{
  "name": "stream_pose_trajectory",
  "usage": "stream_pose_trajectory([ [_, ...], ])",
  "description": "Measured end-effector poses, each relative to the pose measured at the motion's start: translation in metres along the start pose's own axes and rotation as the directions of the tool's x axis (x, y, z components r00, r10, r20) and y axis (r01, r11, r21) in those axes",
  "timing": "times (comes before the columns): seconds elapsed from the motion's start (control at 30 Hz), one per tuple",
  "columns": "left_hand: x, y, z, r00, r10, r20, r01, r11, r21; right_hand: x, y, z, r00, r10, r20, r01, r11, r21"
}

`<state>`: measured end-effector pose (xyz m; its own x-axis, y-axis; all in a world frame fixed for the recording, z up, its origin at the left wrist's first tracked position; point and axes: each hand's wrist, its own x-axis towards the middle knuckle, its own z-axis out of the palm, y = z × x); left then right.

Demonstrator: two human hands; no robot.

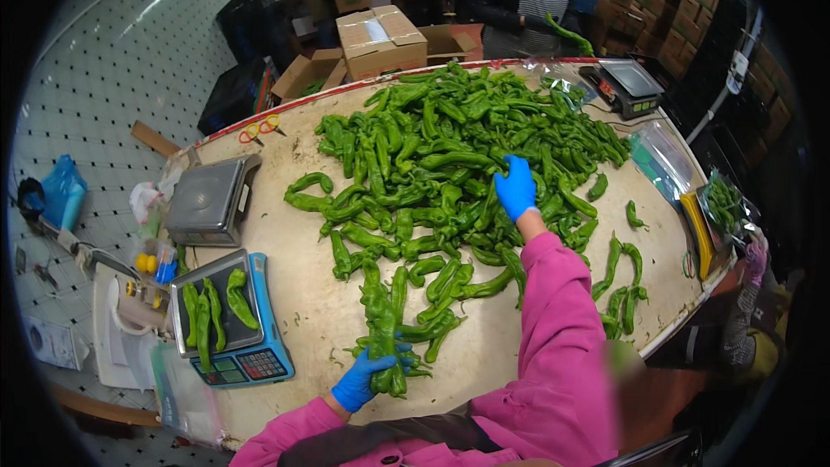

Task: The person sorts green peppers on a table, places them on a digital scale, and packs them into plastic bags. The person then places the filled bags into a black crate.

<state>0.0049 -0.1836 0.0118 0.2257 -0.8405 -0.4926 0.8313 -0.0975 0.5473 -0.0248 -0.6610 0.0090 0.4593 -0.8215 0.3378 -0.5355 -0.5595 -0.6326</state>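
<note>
Several long green peppers [380, 316] are bunched in my blue-gloved left hand [356, 384], low on the table near its front edge. My right hand [517, 188], also in a blue glove, reaches over the right part of a large pile of green peppers [432, 134]. Its fingers look stretched out with the thumb apart, and I see nothing held in it. Loose peppers [450, 285] lie between my two hands. To the left of my left hand, a blue digital scale [278, 348] carries several peppers [203, 320] on its metal plate.
A second scale [206, 199] stands behind the blue one, near orange scissors [259, 128]. At the far right are another scale [629, 82] and plastic bags [666, 156]. Cardboard boxes [380, 41] sit beyond the table. A person in a striped apron [527, 9] holds a pepper across from me.
</note>
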Motion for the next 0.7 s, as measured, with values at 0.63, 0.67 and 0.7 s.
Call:
stream_pose_trajectory([
  [0.63,-0.043,0.064,0.001,0.967,0.235,-0.096,-0.191,0.923,0.335,-0.092,-0.068,-0.075,0.555,-0.184,0.811,-0.419,0.780,0.464],
  [0.67,-0.044,0.071,0.008,0.968,0.247,-0.047,-0.212,0.903,0.373,-0.103,-0.080,-0.085,0.421,-0.147,0.895,-0.437,0.831,0.343],
  [0.7,-0.043,0.071,0.011,0.980,0.196,0.023,-0.191,0.918,0.348,-0.119,-0.085,-0.084,0.388,-0.177,0.905,-0.438,0.828,0.350],
])
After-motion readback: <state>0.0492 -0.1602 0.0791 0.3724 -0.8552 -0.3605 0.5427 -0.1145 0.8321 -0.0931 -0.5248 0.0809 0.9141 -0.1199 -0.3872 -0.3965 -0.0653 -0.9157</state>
